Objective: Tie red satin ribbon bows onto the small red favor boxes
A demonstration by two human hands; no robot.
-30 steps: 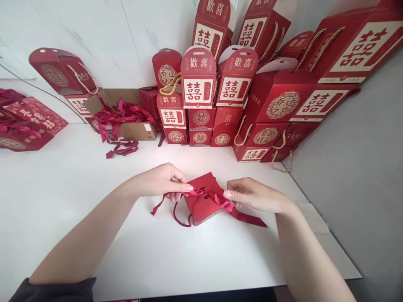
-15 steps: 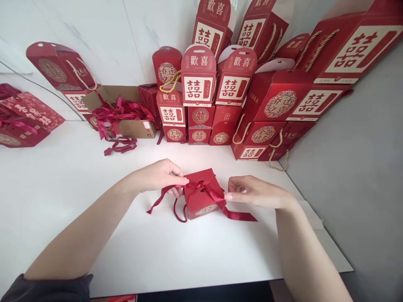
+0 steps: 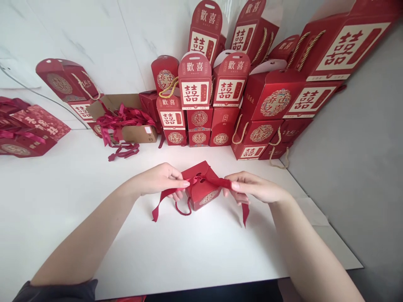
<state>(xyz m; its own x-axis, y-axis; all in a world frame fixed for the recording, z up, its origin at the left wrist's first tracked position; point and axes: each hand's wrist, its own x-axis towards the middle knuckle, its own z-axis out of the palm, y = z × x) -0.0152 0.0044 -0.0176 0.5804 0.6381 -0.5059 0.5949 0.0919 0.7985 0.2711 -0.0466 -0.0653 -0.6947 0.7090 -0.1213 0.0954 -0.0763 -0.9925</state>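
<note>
The ribbon [image 3: 218, 182] tail that lay on the table [image 3: 189, 251] now hangs from the right hand [image 3: 255, 188]

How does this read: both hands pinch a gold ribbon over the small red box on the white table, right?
No: the head view shows the ribbon is red, not gold. The left hand and right hand pinch it over the small red box on the white table.

Centre of frame: small red gift box [image 3: 203, 193], tilted, curved top flaps closed, round gold emblem shown on front face. dark red ribbon [image 3: 159, 205] drawn taut across top, both ends hanging down at sides. twisted red cord loop [image 3: 182, 211] seen at box's lower left.
</note>
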